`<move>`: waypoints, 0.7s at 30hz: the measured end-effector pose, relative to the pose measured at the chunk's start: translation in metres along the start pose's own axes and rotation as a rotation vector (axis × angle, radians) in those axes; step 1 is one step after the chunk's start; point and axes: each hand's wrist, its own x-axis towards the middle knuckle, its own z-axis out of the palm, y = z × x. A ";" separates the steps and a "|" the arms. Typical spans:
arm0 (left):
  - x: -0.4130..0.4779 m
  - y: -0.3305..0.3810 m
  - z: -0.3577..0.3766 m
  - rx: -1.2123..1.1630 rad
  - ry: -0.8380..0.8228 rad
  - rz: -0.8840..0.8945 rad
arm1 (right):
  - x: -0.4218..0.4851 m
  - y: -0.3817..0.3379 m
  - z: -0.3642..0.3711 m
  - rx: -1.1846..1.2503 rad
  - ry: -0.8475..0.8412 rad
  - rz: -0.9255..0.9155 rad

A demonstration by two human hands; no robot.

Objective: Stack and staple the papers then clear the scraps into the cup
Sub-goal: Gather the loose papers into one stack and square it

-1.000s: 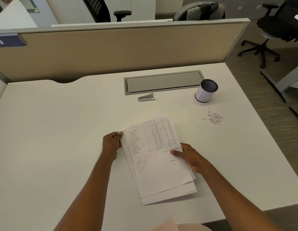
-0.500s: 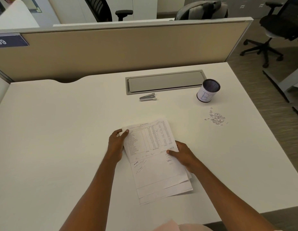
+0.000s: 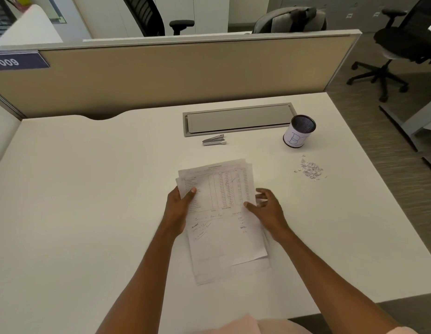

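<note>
A small stack of printed papers (image 3: pixel 221 227) lies on the white desk (image 3: pixel 89 213) in front of me, its sheets roughly aligned with edges still offset. My left hand (image 3: pixel 179 208) grips the stack's left edge, thumb on top. My right hand (image 3: pixel 267 208) holds the right edge, thumb on the top sheet, fingers spread behind. A silver stapler (image 3: pixel 214 140) lies beyond the papers. Further right stands a dark mesh cup (image 3: pixel 299 131) with a white label. A pile of small paper scraps (image 3: pixel 310 169) lies on the desk near the cup.
A grey cable-tray lid (image 3: pixel 238 119) is set into the desk behind the stapler. A beige partition (image 3: pixel 185 73) closes off the desk's far side. The desk's right edge drops to carpet, with an office chair (image 3: pixel 400 44) beyond.
Both hands have drawn the fanned sheets together into a tighter stack and turned it more upright on the desk. The stapler, cup and scraps have stayed in place.
</note>
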 end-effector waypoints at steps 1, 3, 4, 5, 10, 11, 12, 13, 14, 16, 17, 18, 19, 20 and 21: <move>-0.002 0.007 0.000 -0.010 -0.022 0.005 | 0.002 -0.005 -0.004 0.045 0.012 0.006; -0.006 0.020 -0.001 -0.028 -0.066 0.016 | 0.004 -0.015 -0.013 0.175 -0.075 0.013; -0.008 0.027 -0.001 -0.031 -0.083 0.023 | 0.005 -0.020 -0.019 0.245 -0.167 0.018; -0.011 0.033 0.000 -0.031 -0.096 0.031 | 0.003 -0.025 -0.023 0.298 -0.275 0.020; -0.026 0.058 0.008 -0.035 -0.137 0.082 | -0.017 -0.047 -0.026 0.331 -0.427 -0.005; -0.030 0.062 0.010 -0.041 -0.142 0.096 | -0.021 -0.050 -0.024 0.343 -0.385 -0.015; -0.034 0.066 0.013 -0.048 -0.146 0.108 | -0.025 -0.054 -0.023 0.361 -0.343 -0.027; -0.038 0.069 0.015 -0.056 -0.152 0.117 | -0.028 -0.057 -0.023 0.377 -0.304 -0.045; -0.042 0.072 0.017 -0.058 -0.160 0.126 | -0.032 -0.062 -0.023 0.387 -0.270 -0.065; -0.048 0.078 0.020 -0.043 -0.172 0.148 | -0.042 -0.072 -0.023 0.389 -0.211 -0.121; -0.051 0.080 0.021 -0.037 -0.174 0.165 | -0.047 -0.076 -0.023 0.384 -0.186 -0.152; -0.055 0.083 0.023 -0.040 -0.173 0.184 | -0.052 -0.080 -0.022 0.384 -0.160 -0.180; -0.059 0.086 0.025 -0.053 -0.170 0.207 | -0.056 -0.082 -0.022 0.390 -0.136 -0.205; -0.063 0.090 0.028 -0.070 -0.165 0.232 | -0.060 -0.083 -0.022 0.400 -0.109 -0.221; -0.068 0.092 0.030 -0.082 -0.167 0.262 | -0.063 -0.084 -0.022 0.409 -0.085 -0.231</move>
